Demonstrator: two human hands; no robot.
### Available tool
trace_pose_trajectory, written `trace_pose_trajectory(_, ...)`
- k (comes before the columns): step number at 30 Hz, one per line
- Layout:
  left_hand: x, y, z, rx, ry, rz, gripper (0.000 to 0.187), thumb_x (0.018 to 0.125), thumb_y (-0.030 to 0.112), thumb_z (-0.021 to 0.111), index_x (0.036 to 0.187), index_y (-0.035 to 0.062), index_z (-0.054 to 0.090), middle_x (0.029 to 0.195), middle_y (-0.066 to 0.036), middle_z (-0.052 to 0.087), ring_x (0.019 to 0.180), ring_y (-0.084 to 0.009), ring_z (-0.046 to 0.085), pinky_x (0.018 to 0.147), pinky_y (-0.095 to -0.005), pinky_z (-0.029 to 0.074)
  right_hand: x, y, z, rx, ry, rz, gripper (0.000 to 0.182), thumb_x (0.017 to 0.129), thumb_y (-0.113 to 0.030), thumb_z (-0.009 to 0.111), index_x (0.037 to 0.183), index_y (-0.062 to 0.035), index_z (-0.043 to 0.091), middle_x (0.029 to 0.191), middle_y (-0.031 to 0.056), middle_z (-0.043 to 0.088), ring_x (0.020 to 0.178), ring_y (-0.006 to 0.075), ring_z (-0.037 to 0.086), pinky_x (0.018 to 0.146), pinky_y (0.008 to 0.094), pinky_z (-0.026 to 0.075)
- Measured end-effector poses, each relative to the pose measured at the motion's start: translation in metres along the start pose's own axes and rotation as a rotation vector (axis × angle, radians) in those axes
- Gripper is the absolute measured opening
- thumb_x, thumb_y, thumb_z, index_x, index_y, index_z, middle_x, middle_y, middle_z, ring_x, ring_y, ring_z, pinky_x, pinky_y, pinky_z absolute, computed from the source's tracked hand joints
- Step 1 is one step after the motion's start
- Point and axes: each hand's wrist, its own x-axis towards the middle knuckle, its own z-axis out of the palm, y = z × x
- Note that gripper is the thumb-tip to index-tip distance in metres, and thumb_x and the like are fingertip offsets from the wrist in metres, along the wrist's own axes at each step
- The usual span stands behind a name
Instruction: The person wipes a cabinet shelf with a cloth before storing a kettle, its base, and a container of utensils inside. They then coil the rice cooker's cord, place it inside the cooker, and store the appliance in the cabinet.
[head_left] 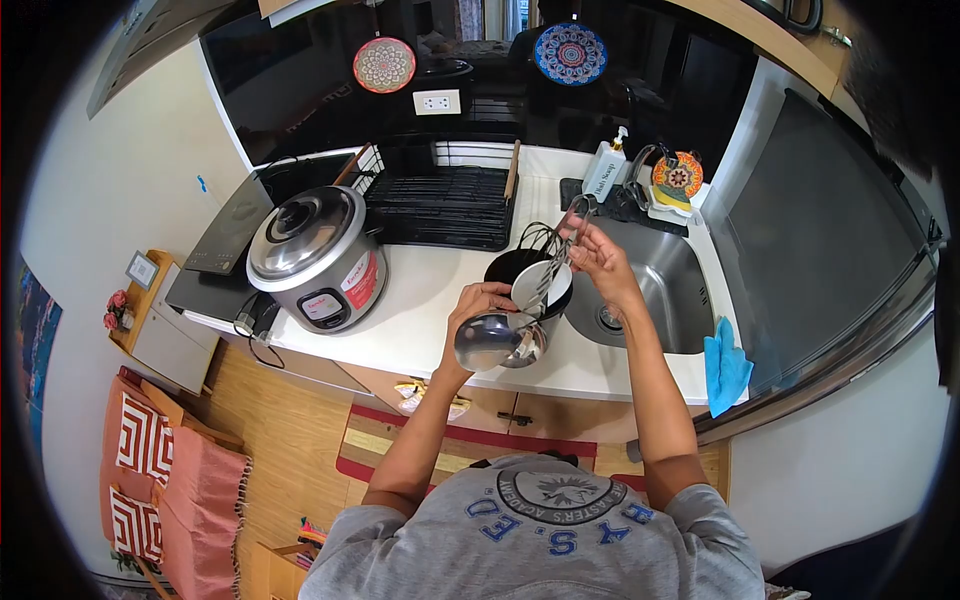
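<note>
Near the counter's front edge, a dark container (pixel 507 264) holds kitchen utensils, among them a black whisk (pixel 538 237) and a white round-headed utensil (pixel 530 285). My left hand (pixel 482 300) is closed at the container's left side, above a shiny metal ladle or bowl (pixel 488 342); its exact hold is partly hidden. My right hand (pixel 598 258) pinches a metal utensil with a slotted lower part (pixel 560 266), held upright over the container's right side. The lower end of that utensil overlaps the white one.
A rice cooker (pixel 322 262) stands left, before a black dish rack (pixel 440 205). The sink (pixel 650 285) lies right, with a soap bottle (pixel 604 172) and sponge holder (pixel 672 205) behind. A blue cloth (pixel 727 368) hangs over the right edge.
</note>
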Motion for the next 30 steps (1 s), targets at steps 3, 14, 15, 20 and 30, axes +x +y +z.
trace_pose_trajectory(3,-0.003,0.004,0.002,0.021,0.013,-0.004,0.037,0.06,0.011,0.076,0.094,0.0026,0.064,0.105,-0.011,0.062,0.101,-0.0247,0.057,0.086,-0.0323,0.045,-0.006,0.007,-0.003,0.044,0.01,-0.015,0.049,0.09,-0.016,0.062,0.135,-0.0062,0.044,0.121,0.0064,0.058,0.098,0.011,0.057,0.075,0.0228,0.046)
trace_pose_trajectory(14,-0.009,0.013,-0.002,0.061,0.174,0.091,0.036,0.056,0.005,0.074,0.091,-0.0001,0.067,0.088,-0.01,0.066,0.092,-0.0265,0.061,0.081,-0.0329,0.049,-0.051,0.0,0.032,-0.438,0.157,-0.287,0.04,0.083,-0.003,0.065,0.122,-0.0073,0.057,0.105,0.0031,0.062,0.084,0.0089,0.053,0.076,0.0232,0.044)
trace_pose_trajectory(15,-0.011,0.012,-0.003,0.06,0.171,0.094,0.036,0.056,0.005,0.074,0.091,-0.0001,0.067,0.088,-0.01,0.066,0.092,-0.0265,0.061,0.081,-0.0329,0.049,-0.05,-0.002,0.036,-0.419,0.127,-0.279,0.041,0.082,-0.001,0.065,0.121,-0.0073,0.057,0.105,0.0029,0.063,0.084,0.0087,0.053,0.076,0.0231,0.044)
trace_pose_trajectory(20,-0.012,0.021,-0.006,-0.271,0.067,-0.162,0.046,0.069,0.007,0.075,0.111,-0.0013,0.058,0.105,-0.01,0.062,0.098,-0.0217,0.061,0.089,-0.0322,0.047,-0.062,-0.028,0.05,-0.26,0.031,-0.292,0.04,0.079,-0.007,0.068,0.118,-0.006,0.057,0.118,0.0057,0.056,0.092,0.0132,0.054,0.078,0.026,0.045)
trace_pose_trajectory(30,-0.009,0.025,-0.051,-0.252,-0.384,-0.166,0.066,0.067,-0.017,0.059,0.129,0.0032,0.049,0.126,-0.013,0.051,0.114,-0.0256,0.054,0.103,-0.0332,0.041,-0.056,-0.012,0.056,-0.565,-0.015,-0.389,0.029,0.075,-0.021,0.076,0.1,-0.0107,0.068,0.122,0.0094,0.049,0.101,0.0243,0.055,0.085,0.0351,0.046)
